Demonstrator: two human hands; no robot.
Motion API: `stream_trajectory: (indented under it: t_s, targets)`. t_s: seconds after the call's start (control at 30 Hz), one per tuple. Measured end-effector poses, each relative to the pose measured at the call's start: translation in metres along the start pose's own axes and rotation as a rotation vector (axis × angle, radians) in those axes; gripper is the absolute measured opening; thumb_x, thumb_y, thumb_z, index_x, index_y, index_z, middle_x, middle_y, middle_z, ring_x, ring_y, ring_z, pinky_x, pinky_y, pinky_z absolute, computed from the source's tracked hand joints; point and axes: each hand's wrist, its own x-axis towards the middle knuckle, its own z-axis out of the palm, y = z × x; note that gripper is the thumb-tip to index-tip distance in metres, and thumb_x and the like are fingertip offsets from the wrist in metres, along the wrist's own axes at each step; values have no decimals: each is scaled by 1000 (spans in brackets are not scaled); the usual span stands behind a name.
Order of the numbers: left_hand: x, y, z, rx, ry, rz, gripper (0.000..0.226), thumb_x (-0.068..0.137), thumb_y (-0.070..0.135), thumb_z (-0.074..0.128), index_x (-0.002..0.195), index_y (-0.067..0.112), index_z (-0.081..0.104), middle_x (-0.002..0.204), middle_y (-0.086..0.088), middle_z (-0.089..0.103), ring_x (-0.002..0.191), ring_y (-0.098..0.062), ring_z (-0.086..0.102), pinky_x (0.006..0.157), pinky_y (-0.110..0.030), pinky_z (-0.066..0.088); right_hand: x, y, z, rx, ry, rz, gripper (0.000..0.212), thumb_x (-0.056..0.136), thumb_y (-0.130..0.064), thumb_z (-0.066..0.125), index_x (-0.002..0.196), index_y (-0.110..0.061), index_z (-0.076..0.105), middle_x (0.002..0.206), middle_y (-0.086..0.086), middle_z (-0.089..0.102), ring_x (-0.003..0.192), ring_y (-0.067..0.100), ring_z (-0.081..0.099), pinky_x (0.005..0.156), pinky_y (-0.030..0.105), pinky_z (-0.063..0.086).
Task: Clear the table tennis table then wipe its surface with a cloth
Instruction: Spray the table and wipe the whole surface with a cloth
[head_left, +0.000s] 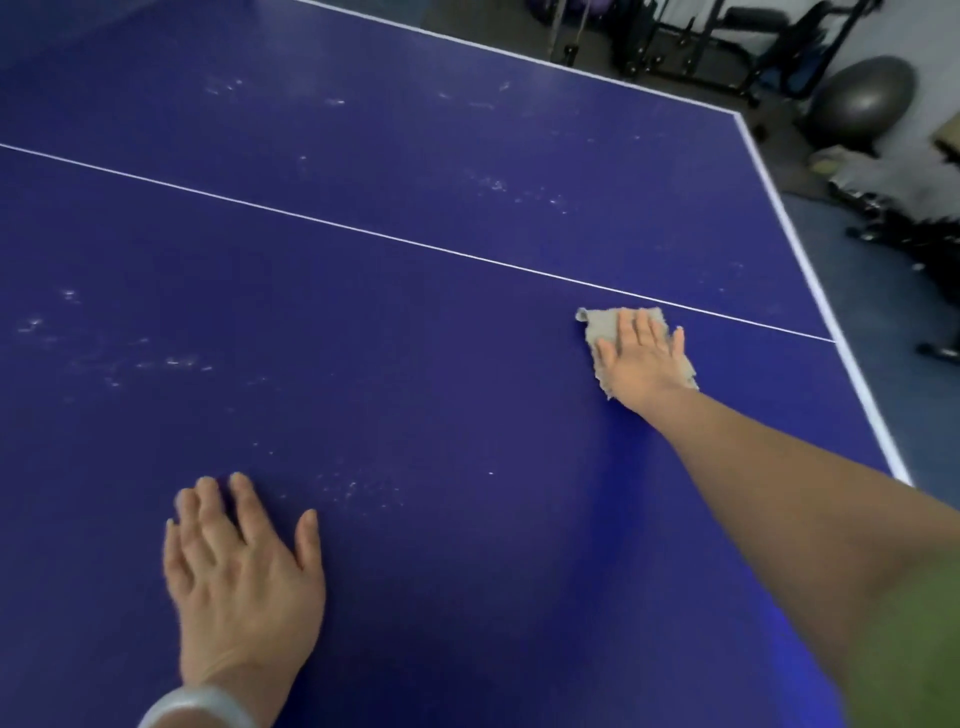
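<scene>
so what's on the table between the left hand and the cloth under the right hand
In the head view, only bare blue table tennis table with faint whitish smudges and one tiny white speck lies between the flat left hand and the beige cloth under the right hand.

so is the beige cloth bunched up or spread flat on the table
Spread flat: the frayed beige cloth lies against the blue table tennis table under the right hand, whose fingers are straight.

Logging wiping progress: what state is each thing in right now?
Table: bare of objects, whitish smudges left in patches.
Cloth: flat on the table, pressed under the right hand.
Right hand: fingers straight, pressing the cloth.
Left hand: flat on the table.
</scene>
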Motion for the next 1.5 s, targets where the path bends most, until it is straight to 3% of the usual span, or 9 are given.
stream_trajectory:
  t_s: [0.23, 0.43, 0.6, 0.87, 0.97, 1.1, 1.2, 1.3, 1.5]
  targets:
    - [1, 1, 1, -31, 1, -31, 78, 93, 53, 28, 150, 0, 22, 156, -25, 17, 147, -36, 8, 121, -49, 6, -58, 75, 26, 173, 51, 293, 63, 102, -47, 13, 156, -16, 1, 163, 5, 0, 150, 21, -7, 121, 47, -3]
    - [1, 3, 1, -36, 15, -39, 78, 93, 54, 28, 149, 0, 22, 156, -25, 17, 147, -38, 9, 120, -50, 6, -114, 98, 45, 146, 101, -17, 60, 104, -44, 22, 156, -16, 7, 163, 1, 4, 150, 19, -2, 122, 41, -3]
    - [-1, 2, 0, -27, 23, -26, 77, 94, 52, 27, 149, -2, 22, 155, -27, 18, 146, -40, 9, 120, -51, 7, -133, 113, 49, 191, 111, 459, 62, 102, -45, 17, 155, -13, 10, 162, 8, 10, 150, 24, 2, 120, 48, 3]
    - [-3, 1, -2, -30, 32, -7, 76, 95, 51, 25, 149, -2, 21, 155, -27, 16, 146, -39, 9, 120, -51, 7, -188, -16, 54, 121, 166, -330, 67, 98, -52, 12, 155, -17, 15, 162, -1, 10, 150, 18, 3, 121, 42, 4]
    - [-3, 2, -2, -36, 37, -7, 76, 95, 52, 25, 150, -2, 21, 156, -27, 16, 147, -38, 8, 121, -50, 7, -176, 29, 55, 116, 246, -15, 61, 100, -45, 22, 149, -9, 31, 155, 12, 32, 145, 27, 23, 116, 48, 20]
    - [-3, 1, -1, -15, 27, -5, 77, 95, 52, 23, 150, -2, 19, 156, -26, 15, 147, -37, 8, 121, -50, 8, -187, 8, 59, 214, 204, 338, 63, 101, -44, 20, 153, -8, 22, 159, 14, 22, 148, 30, 15, 119, 51, 9]
    - [-3, 1, -2, -23, 31, 3, 76, 96, 51, 24, 150, -2, 19, 156, -27, 16, 147, -38, 9, 121, -50, 9, -209, -67, 57, 205, 264, -37, 67, 97, -48, 19, 150, -8, 31, 156, 14, 29, 147, 29, 21, 118, 50, 14]
    - [-2, 0, -2, -31, 25, 9, 76, 96, 51, 22, 151, -1, 17, 157, -25, 13, 148, -36, 6, 121, -49, 6, -210, -82, 50, 130, 142, -367, 68, 98, -54, 10, 155, -19, 9, 162, 1, 4, 150, 17, -4, 122, 42, -3]
    - [-1, 0, -1, -20, 30, 7, 77, 95, 53, 20, 151, 0, 18, 158, -24, 13, 148, -34, 6, 122, -47, 5, -193, -30, 56, 189, 155, 233, 65, 101, -48, 15, 155, -12, 11, 162, 11, 12, 150, 27, 5, 120, 50, 5]
